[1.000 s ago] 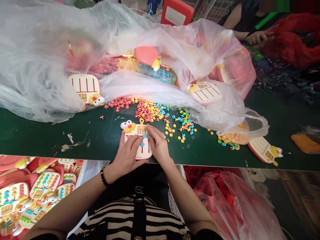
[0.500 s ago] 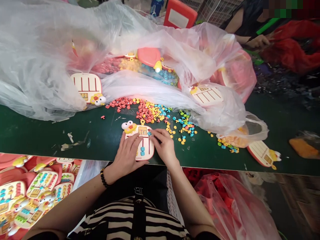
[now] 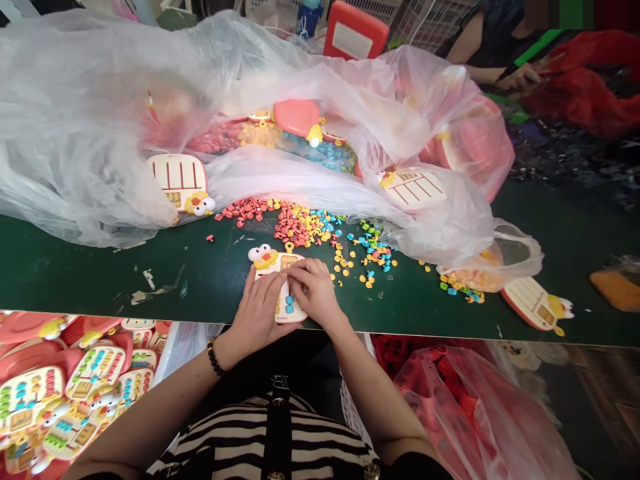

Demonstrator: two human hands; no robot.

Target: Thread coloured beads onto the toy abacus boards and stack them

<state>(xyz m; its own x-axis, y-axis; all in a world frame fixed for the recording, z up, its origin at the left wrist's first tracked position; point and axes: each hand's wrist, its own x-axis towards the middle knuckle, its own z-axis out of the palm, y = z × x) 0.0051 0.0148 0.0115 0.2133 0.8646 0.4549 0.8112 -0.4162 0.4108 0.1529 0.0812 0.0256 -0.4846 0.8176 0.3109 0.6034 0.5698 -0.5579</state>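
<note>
A cream toy board (image 3: 281, 316) with a yellow duck head (image 3: 262, 256) lies at the table's front edge, with blue and yellow beads in its slots. My left hand (image 3: 257, 303) wraps its left side, fingers over the face and thumb along the bottom edge. My right hand (image 3: 314, 289) is pinched over the middle of the board, close to the left fingertips; whatever is between its fingers is hidden. Small red pieces (image 3: 290, 223), yellow pieces (image 3: 343, 260) and blue and green pieces (image 3: 377, 250) lie in a pile behind the board.
Clear plastic bags (image 3: 300, 177) with parts stretch across the back of the green table (image 3: 200, 267). Other boards lie at left (image 3: 183, 175) and right (image 3: 527, 300). Beaded boards (image 3: 75, 393) are heaped at lower left. A person's hand (image 3: 520, 79) is at upper right.
My right hand has moved left and slightly down, from the board's upper right slot to its middle, beside my left fingertips. The whole view has shifted slightly.
</note>
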